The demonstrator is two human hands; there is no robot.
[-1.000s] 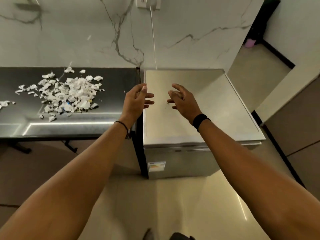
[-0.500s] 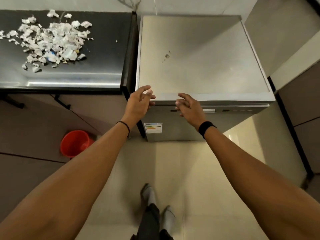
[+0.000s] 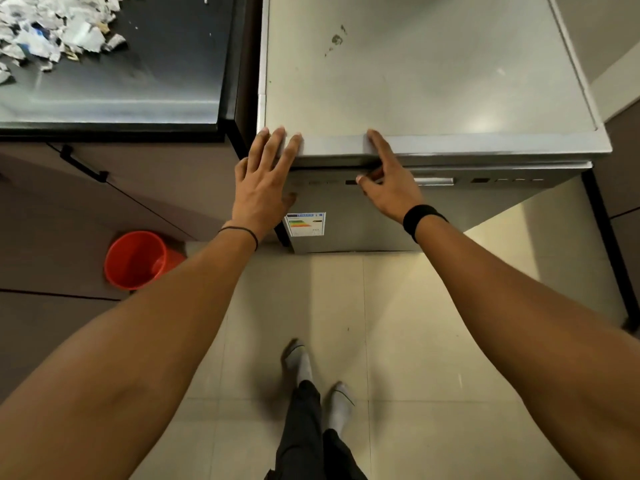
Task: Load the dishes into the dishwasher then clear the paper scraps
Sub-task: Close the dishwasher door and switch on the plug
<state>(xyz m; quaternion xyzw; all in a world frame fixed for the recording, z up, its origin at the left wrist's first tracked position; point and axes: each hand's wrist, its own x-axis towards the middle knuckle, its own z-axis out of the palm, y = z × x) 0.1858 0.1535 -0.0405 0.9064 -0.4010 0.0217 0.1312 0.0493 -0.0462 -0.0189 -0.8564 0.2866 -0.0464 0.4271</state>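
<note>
The left hand [image 3: 263, 188] lies flat, fingers straight and slightly apart, on the front-left top corner of the dishwasher [image 3: 415, 81]. The right hand [image 3: 388, 188] has its fingers curled at the door [image 3: 381, 223] lip, though whether they grip it is unclear. It seems best to hook that lip centrally and pull evenly. The paper scraps [image 3: 52, 32] sit at the worktop [image 3: 156, 81] far-left corner.

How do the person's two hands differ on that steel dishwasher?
The left hand lies flat, fingers straight on the front corner of the stainless steel dishwasher; the right hand has one finger on top, the others curled at the door gap. The left wrist wears a thin black band, the right a wide black wristband. Both touch the top's front edge.
</note>
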